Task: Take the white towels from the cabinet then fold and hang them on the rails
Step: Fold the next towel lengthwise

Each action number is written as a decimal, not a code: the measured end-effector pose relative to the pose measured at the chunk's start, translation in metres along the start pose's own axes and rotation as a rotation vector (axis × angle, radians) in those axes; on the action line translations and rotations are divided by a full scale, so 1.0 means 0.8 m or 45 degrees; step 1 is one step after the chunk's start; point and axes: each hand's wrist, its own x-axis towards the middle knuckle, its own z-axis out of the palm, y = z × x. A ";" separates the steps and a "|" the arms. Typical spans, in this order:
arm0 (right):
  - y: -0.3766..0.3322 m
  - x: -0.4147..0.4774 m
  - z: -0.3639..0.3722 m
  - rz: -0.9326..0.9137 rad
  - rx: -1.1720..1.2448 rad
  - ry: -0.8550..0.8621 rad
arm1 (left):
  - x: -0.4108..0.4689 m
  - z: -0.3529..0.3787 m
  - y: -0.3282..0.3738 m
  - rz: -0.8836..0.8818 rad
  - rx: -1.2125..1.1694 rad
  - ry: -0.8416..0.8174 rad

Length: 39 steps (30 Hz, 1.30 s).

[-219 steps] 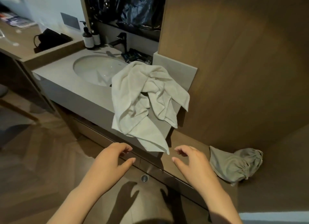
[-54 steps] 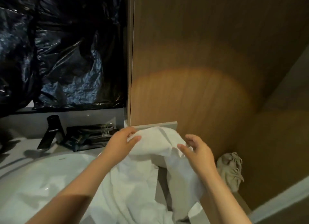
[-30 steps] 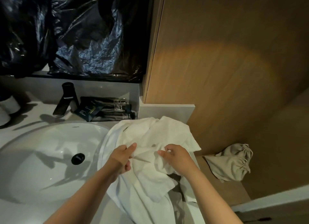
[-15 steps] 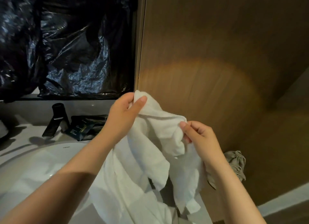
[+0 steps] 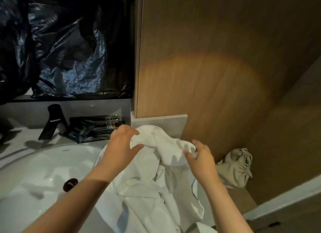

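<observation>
Reaching: towel (image 5: 156,177) heaped on worktop (image 5: 175,124) between both hands; left hand (image 5: 124,143) touches nearest, fingers spread, gripping nothing; right hand (image 5: 199,156) likewise.

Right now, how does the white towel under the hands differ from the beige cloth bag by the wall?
The white towel is bright white; the cloth bag is dull beige. The towel sprawls loose over the counter edge, larger; the bag sits bunched, gathered, lower down. Both hands, left hand and right hand, touch the towel, not the bag. Both are crumpled fabric.
</observation>
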 end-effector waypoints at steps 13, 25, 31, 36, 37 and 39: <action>0.002 -0.031 0.041 -0.175 0.203 -0.152 | -0.091 0.045 -0.054 0.098 0.000 -0.174; -0.008 -0.033 0.060 -0.165 0.310 -0.287 | -0.097 -0.001 -0.065 0.001 -0.175 0.021; -0.010 -0.035 0.071 -0.148 0.356 -0.335 | -0.112 -0.019 -0.081 -0.190 -0.014 -0.137; -0.006 -0.040 0.069 -0.147 0.362 -0.327 | -0.104 -0.011 -0.048 0.070 0.025 -0.156; -0.005 -0.041 0.066 -0.142 0.369 -0.319 | -0.100 -0.007 -0.043 0.158 0.020 -0.185; -0.001 -0.043 0.058 -0.134 0.384 -0.292 | -0.091 0.003 -0.030 0.231 0.015 -0.270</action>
